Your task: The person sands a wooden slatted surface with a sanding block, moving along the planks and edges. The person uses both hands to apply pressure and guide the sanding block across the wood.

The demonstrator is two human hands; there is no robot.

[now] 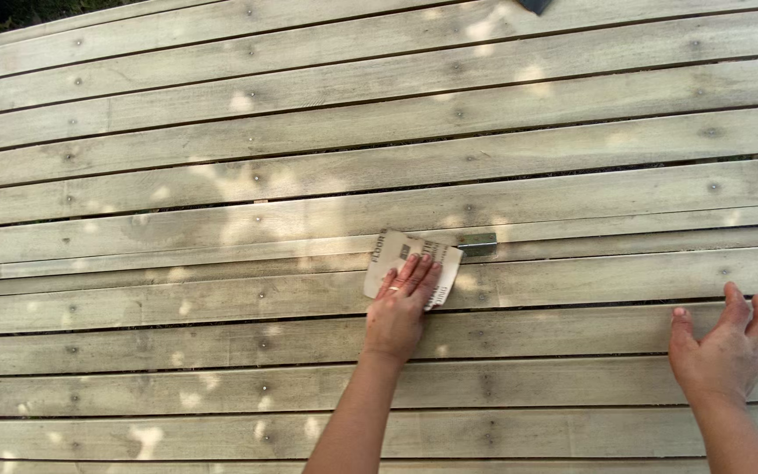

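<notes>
Beside the metal latch (477, 245), the left hand (399, 312) is pressing a sandpaper sheet (411, 263) flat onto the fence boards (221, 158) for friction; the right hand (725, 347) is resting open, steadying.

Both forearms bare, no sleeves or gloves in view; left hand (399, 309) w/ a thin ring on one finger, right hand (727, 347) w/o rings or watch, nails short.

Soft daylight, mostly shade, w/ pale dappled sun spots scattered across the wooden boards (221, 149); no glare. Boards bow slightly toward the frame edges — wide-angle distortion. Focus decent overall, slight softness at the corners, top-left corner dark.
</notes>
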